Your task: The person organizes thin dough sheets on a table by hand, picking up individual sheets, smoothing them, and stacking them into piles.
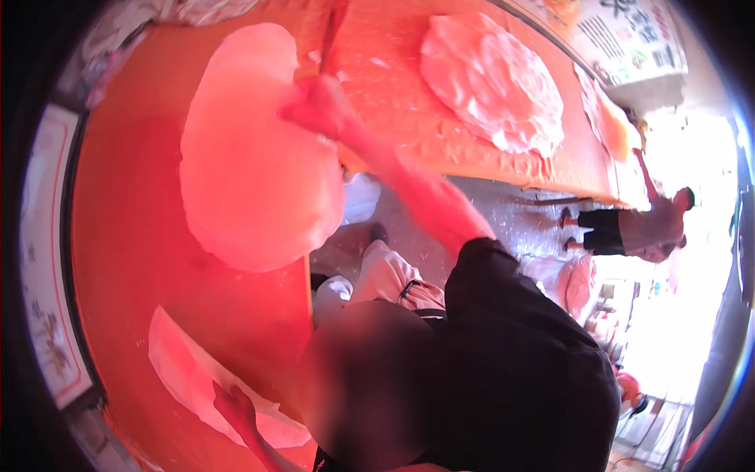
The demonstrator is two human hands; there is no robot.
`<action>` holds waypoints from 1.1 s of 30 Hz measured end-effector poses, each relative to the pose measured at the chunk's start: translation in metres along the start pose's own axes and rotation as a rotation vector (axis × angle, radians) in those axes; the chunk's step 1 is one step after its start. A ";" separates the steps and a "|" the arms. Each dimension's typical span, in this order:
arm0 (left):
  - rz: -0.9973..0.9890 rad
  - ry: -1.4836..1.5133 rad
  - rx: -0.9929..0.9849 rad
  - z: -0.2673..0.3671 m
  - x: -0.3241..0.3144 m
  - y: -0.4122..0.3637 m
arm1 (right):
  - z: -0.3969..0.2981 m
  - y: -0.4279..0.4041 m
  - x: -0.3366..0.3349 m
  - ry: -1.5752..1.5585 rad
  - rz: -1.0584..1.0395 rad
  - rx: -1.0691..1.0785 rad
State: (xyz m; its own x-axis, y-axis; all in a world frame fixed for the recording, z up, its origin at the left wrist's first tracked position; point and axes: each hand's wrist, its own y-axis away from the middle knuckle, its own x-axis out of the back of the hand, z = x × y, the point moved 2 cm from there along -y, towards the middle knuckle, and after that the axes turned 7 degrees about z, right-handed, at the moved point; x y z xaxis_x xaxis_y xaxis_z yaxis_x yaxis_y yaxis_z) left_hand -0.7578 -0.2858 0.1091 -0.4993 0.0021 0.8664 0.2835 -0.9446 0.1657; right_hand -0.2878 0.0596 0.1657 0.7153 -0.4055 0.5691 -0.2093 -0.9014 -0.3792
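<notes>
A large, smooth oval sheet [253,171] of pale, soft wadding-like material lies on the orange-covered table in front of me; its exact material is unclear. My right hand [318,106], arm stretched out, has its fingers curled on that sheet's edge and looks closed on it. Nearer to my other side, my left hand [236,410] touches a smaller crescent-shaped pale piece [189,366], folded or cut, flat on the same table. Whether the left fingers pinch it or only rest on it is hard to see. Strong reddish light washes out the detail.
A second orange-covered table [401,130] adjoins on the right, bearing a crumpled pale heap [495,85]. Farther along, a person [649,227] reaches to another pale pile [616,133]. A framed panel [53,253] borders the far table edge. A banner [631,35] bears writing. A wrapped bundle [575,283] stands behind.
</notes>
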 end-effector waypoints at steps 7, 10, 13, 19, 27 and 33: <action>0.116 0.091 -0.079 0.015 -0.021 -0.015 | 0.176 -0.143 0.256 0.246 0.070 -0.120; 0.050 -0.149 0.014 0.039 -0.036 -0.023 | 0.277 -0.155 0.422 0.503 0.286 -0.199; -0.087 0.148 -0.013 0.102 -0.047 -0.027 | 0.384 -0.105 0.569 0.513 0.608 -0.271; 0.059 0.224 0.091 0.258 -0.069 -0.065 | 0.519 0.134 0.578 0.953 0.713 -0.292; 0.065 0.213 -0.355 0.520 -0.072 -0.222 | 0.503 0.263 0.477 1.183 0.591 -0.541; -0.012 -0.033 -1.249 0.861 -0.137 -0.236 | 0.491 0.250 0.478 1.061 0.628 -0.692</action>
State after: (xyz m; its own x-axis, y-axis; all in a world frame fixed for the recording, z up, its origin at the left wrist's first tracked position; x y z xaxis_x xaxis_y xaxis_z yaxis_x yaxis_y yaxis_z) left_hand -0.0514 0.2192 0.3565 -0.4705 0.0044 0.8824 -0.7005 -0.6100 -0.3705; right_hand 0.3295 -0.2850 -0.0157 -0.3868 -0.4024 0.8297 -0.8025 -0.2964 -0.5179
